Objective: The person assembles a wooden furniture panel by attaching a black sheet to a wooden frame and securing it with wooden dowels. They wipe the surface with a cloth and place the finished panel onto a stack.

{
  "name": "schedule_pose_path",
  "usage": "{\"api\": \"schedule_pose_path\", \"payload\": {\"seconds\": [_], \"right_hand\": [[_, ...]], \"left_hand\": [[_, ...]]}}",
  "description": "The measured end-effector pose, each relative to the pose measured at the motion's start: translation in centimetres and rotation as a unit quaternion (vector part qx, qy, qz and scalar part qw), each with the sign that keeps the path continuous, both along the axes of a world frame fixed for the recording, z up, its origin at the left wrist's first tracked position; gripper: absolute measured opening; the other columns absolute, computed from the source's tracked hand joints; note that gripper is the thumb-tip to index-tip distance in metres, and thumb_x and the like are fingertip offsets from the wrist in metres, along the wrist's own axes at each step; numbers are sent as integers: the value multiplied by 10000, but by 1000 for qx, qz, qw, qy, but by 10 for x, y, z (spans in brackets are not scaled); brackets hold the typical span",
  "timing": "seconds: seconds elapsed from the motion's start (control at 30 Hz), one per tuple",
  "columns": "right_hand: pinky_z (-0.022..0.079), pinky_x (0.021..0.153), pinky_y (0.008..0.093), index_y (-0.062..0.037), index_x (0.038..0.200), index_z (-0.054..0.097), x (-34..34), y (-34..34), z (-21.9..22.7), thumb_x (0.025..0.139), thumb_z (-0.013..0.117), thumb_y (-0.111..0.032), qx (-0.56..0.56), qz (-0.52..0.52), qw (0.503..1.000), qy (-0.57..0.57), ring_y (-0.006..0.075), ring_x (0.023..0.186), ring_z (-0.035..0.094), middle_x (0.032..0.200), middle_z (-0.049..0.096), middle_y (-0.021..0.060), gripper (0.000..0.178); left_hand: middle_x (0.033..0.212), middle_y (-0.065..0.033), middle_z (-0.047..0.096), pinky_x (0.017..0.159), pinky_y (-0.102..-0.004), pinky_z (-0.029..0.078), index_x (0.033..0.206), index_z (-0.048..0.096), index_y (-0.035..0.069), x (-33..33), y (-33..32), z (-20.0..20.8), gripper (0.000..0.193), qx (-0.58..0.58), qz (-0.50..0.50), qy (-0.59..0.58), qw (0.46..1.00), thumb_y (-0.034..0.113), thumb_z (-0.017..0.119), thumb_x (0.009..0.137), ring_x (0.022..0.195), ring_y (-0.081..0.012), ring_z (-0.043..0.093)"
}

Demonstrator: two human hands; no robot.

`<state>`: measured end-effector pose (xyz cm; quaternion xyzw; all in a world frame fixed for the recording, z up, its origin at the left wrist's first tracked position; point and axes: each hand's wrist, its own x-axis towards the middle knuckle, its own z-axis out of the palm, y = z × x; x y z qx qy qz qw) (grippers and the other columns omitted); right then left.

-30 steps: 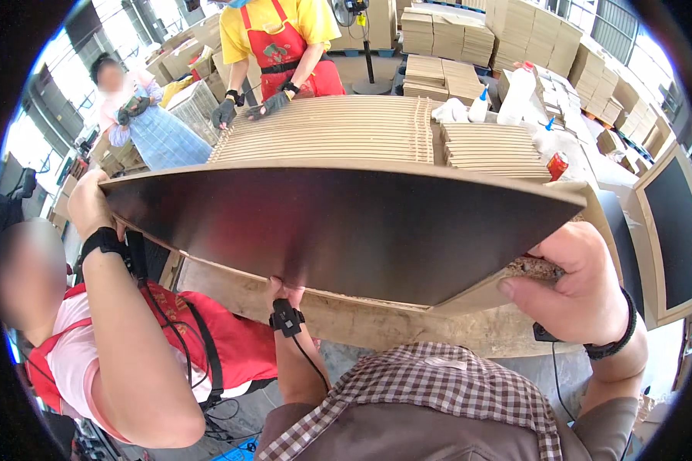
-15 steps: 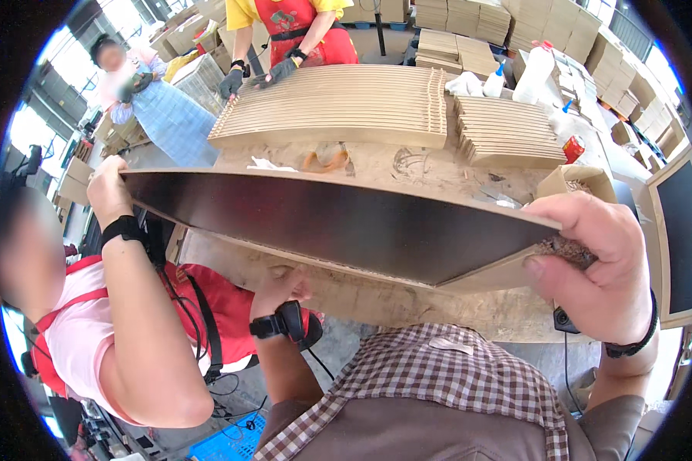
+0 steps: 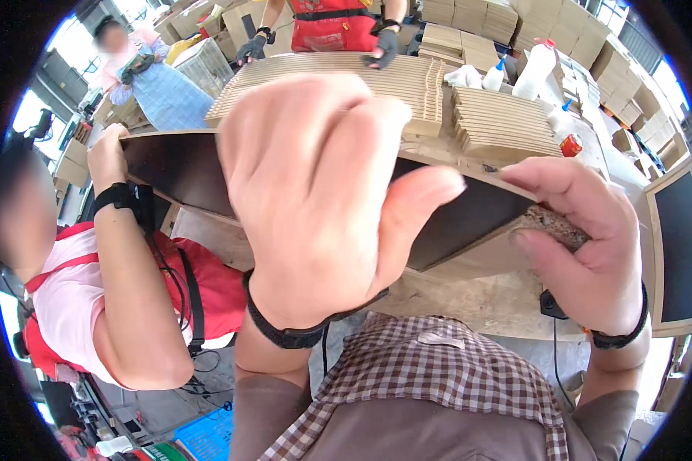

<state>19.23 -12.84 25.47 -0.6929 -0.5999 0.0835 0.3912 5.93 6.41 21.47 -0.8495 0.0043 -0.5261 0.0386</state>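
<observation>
A long dark-faced board point(image 3: 469, 219) with pale wooden edges is held up, tilted, across the worktable. My right hand point(image 3: 584, 238) grips its right corner, thumb below and fingers above; rough chipboard point(image 3: 557, 224) shows between them. Raised in front of the board's middle is my left hand point(image 3: 307, 192), back toward me, fingers curled and thumb out to the right. Its fingertips are hidden, so I cannot tell whether it holds anything. At the far left end, a co-worker's hand point(image 3: 108, 157) holds the board's corner.
Grooved stacks of brown strips point(image 3: 504, 123) stand on the worktable point(image 3: 484, 300). Behind them are white bottles point(image 3: 534, 69) and a red can point(image 3: 570, 144). A gloved co-worker point(image 3: 331, 31) stands across. A blue crate point(image 3: 207, 434) sits on the floor at lower left.
My left hand has risen from below the board to in front of it. The board's left end has lifted. The co-worker across has moved right, gloved hands now farther apart.
</observation>
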Motion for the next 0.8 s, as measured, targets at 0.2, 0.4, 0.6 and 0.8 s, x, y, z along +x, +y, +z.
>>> {"api": "schedule_pose_path", "payload": {"seconds": [0.2,0.4,0.6,0.8], "right_hand": [[461,870,272,51,1105,558,1,-2,-5,686,556,95,17,17,1000,20,153,966,609,990,618,104,421],[463,910,331,89,1133,518,3,-6,-5,644,644,10,-12,76,983,168,213,1035,599,1073,598,149,511],[418,998,391,127,1216,508,10,-29,-62,486,877,-243,71,105,907,401,312,1109,577,1201,591,223,897],[474,793,334,29,1090,617,21,-47,-167,808,655,-83,-105,-10,965,239,194,916,585,1015,638,89,306]], "left_hand": [[584,-75,367,558,-379,279,612,420,76,21,-8,-13,412,8,13,-6,1000,360,531,889,535,-276,395],[590,-70,371,564,-373,279,615,432,89,5,-13,-18,428,-5,24,5,1000,402,517,893,538,-265,392],[623,-45,377,601,-381,291,619,452,97,2,-18,-16,415,-55,2,-98,994,419,555,859,582,-234,403],[623,-27,376,628,-364,312,603,451,105,-1,-27,-11,419,-103,-5,-153,983,428,555,850,596,-223,392]]}}
